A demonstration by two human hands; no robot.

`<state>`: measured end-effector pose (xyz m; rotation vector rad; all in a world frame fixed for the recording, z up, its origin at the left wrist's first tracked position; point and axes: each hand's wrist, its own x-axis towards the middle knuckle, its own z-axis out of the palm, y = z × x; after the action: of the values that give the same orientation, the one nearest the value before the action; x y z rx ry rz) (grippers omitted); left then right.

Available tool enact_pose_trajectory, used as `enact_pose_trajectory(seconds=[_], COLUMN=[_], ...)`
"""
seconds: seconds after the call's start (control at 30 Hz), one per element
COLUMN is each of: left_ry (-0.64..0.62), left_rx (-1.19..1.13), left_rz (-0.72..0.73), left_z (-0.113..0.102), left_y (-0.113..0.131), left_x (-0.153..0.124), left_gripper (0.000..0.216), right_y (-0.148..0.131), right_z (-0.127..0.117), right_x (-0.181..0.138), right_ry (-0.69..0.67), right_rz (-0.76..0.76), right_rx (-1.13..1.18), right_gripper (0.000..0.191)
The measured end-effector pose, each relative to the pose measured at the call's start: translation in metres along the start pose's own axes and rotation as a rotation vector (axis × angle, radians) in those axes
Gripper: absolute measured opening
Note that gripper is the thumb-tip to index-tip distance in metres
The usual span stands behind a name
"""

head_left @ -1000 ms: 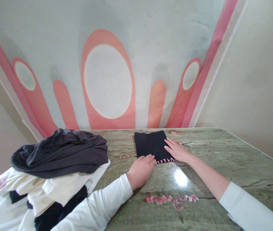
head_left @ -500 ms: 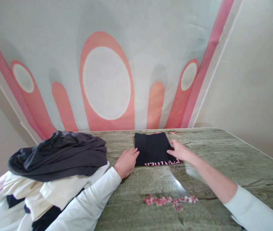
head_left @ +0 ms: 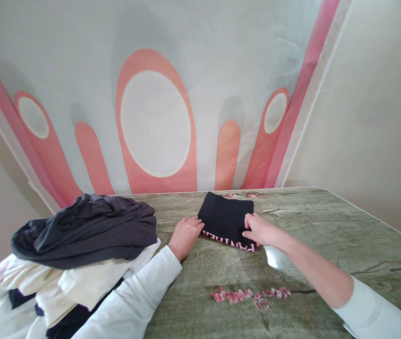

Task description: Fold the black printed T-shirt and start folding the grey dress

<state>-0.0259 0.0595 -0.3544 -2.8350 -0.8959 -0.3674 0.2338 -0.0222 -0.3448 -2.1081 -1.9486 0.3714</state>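
A folded black garment (head_left: 225, 216) with pink block lettering along its near edge lies at a slant on the table, near its far side. My left hand (head_left: 186, 235) has its fingertips closed on the garment's left corner. On the right edge, my right hand (head_left: 262, 230) pinches the cloth between thumb and curled fingers. The underside of the garment and the tips of some fingers are hidden.
To the left is a heap of clothes: a dark grey garment (head_left: 90, 230) on top of cream clothes (head_left: 83, 280) and white and black ones. The wood-grain table (head_left: 309, 212) has printed pink blossoms. Behind it hangs a pink-and-grey patterned backdrop (head_left: 156, 122).
The black garment has turned clockwise, its right side coming nearer and its far left corner shifting right. My right hand has moved slightly left with it; my left hand has barely moved.
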Motion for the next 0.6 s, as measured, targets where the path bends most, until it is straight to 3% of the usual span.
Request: enact_pose_trajectory(seconds=[0.17, 0.3, 0.43, 0.6], left_ry=[0.039, 0.058, -0.033, -0.208], left_rx=[0.07, 0.028, -0.092, -0.171], left_rz=[-0.156, -0.075, 0.058, 0.157], left_z=[0.002, -0.005, -0.007, -0.006], left_y=[-0.03, -0.001, 0.045, 0.06], left_x=[-0.003, -0.005, -0.005, -0.009], left_gripper=[0.041, 0.044, 0.047, 0.06], right_y=[-0.048, -0.059, -0.041, 0.008], right_z=[0.007, 0.019, 0.029, 0.033], right_x=[-0.034, -0.032, -0.008, 0.022], right_ry=[-0.138, 0.006, 0.164, 0.007], right_rz=[-0.255, -0.312, -0.379, -0.336], right_rx=[0.074, 0.091, -0.004, -0.121], right_gripper=[0.021, 0.019, 0.04, 0.065])
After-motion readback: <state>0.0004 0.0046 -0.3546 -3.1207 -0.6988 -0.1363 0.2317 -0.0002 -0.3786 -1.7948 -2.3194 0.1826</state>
